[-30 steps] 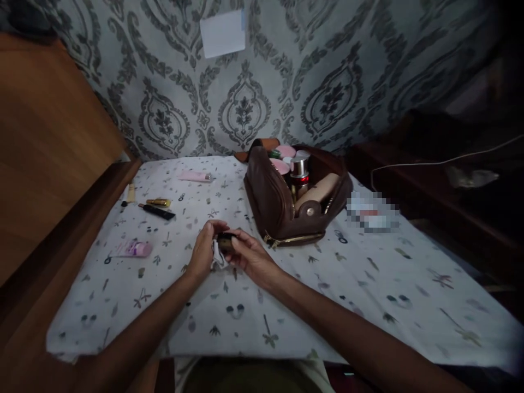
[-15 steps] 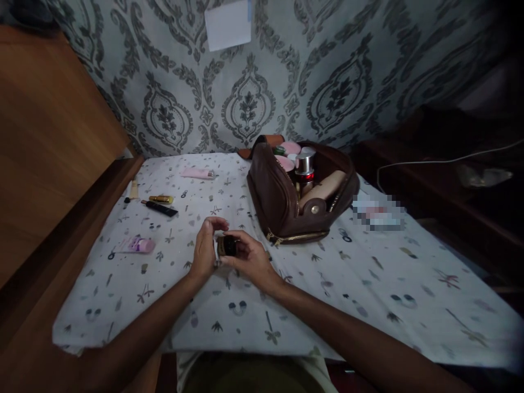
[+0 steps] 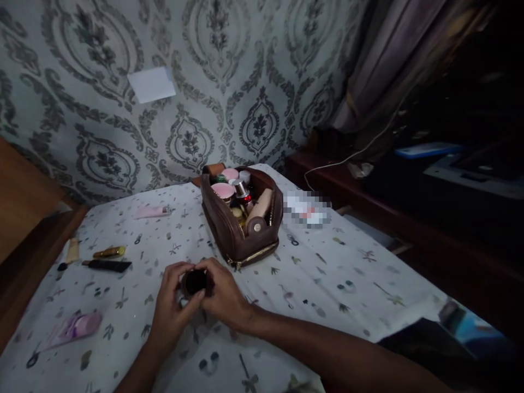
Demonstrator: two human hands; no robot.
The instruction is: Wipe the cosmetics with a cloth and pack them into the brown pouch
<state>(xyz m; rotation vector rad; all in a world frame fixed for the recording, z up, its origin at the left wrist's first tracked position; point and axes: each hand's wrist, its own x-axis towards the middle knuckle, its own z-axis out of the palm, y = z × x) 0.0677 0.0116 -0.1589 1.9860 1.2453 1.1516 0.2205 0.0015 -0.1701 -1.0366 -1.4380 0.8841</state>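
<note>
Between my two hands is a small dark container with a black top (image 3: 195,282), tipped so that its top faces me. My left hand (image 3: 170,297) wraps its left side, the thumb lying along the near edge. My right hand (image 3: 225,300) grips it from the right with bent fingers. What kind of container it is stays unclear in the dim light. Just beyond my hands stands an open brown leather bag (image 3: 219,232). Inside it are pink round lids (image 3: 223,190), a silver-capped bottle (image 3: 242,191) and a beige tube (image 3: 261,204).
On the patterned cloth (image 3: 164,243) at left lie a pale pink tube (image 3: 151,212), a gold tube (image 3: 109,251), a black tube (image 3: 108,265), a small beige tube (image 3: 72,250) and a lilac tube (image 3: 77,326). A blurred-out packet (image 3: 309,208) lies right of the bag.
The view has turned to the right and tilted. My left hand, earlier partly open beside the dark container, now closes round it; my right hand keeps its hold.
</note>
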